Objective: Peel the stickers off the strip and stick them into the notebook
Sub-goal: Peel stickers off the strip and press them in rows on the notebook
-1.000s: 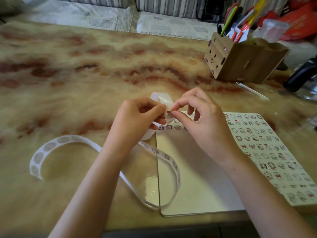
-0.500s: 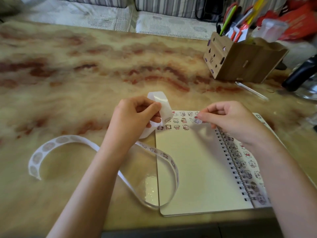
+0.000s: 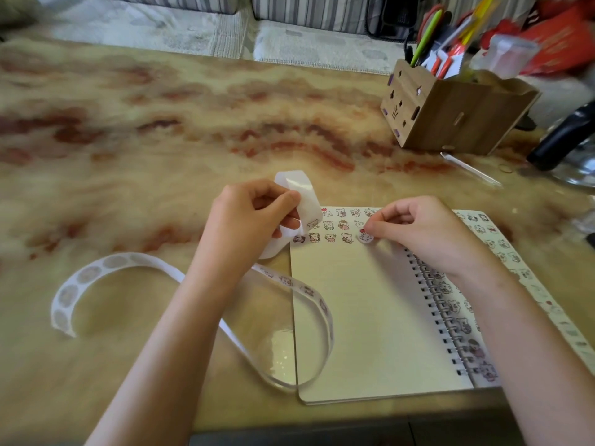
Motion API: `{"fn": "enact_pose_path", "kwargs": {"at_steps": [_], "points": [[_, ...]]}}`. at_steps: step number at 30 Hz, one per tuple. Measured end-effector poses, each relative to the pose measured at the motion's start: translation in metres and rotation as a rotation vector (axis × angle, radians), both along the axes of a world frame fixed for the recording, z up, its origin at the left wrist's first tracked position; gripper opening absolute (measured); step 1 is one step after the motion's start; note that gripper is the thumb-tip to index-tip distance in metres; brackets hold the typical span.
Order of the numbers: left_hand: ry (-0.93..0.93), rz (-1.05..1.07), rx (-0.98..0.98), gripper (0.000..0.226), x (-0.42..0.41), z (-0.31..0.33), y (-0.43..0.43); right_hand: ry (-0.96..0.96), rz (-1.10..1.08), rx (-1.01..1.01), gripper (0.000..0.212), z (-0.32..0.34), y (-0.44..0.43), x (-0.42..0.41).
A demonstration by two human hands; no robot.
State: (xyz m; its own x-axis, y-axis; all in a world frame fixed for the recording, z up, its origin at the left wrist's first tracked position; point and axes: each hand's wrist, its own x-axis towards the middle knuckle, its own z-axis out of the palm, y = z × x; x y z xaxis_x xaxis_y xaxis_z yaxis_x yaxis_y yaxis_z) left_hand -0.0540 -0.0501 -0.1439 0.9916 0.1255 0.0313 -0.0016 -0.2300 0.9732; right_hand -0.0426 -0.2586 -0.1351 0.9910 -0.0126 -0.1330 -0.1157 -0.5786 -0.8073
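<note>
Sticker (image 3: 366,238) in R hand (image 3: 428,235) fingers (image 3: 376,225), on notebook (image 3: 370,317), L hand (image 3: 251,217) grips strip (image 3: 307,196)

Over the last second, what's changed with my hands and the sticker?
The right hand left the strip pinching a peeled sticker. It moved right over the notebook and now holds the sticker at the end of the third sticker row. The left hand kept its grip on the strip. The notebook, the strip's loops on the table and the pen box stayed put.
</note>
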Motion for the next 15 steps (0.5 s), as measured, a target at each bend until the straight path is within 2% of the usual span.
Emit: {"fn": "enact_pose_path", "kwargs": {"at_steps": [15], "points": [[-0.004,-0.006,0.004,0.016,0.0002,-0.0006,0.0005,-0.033,-0.010,-0.095,0.007,-0.0030,0.0041,0.0004]]}}
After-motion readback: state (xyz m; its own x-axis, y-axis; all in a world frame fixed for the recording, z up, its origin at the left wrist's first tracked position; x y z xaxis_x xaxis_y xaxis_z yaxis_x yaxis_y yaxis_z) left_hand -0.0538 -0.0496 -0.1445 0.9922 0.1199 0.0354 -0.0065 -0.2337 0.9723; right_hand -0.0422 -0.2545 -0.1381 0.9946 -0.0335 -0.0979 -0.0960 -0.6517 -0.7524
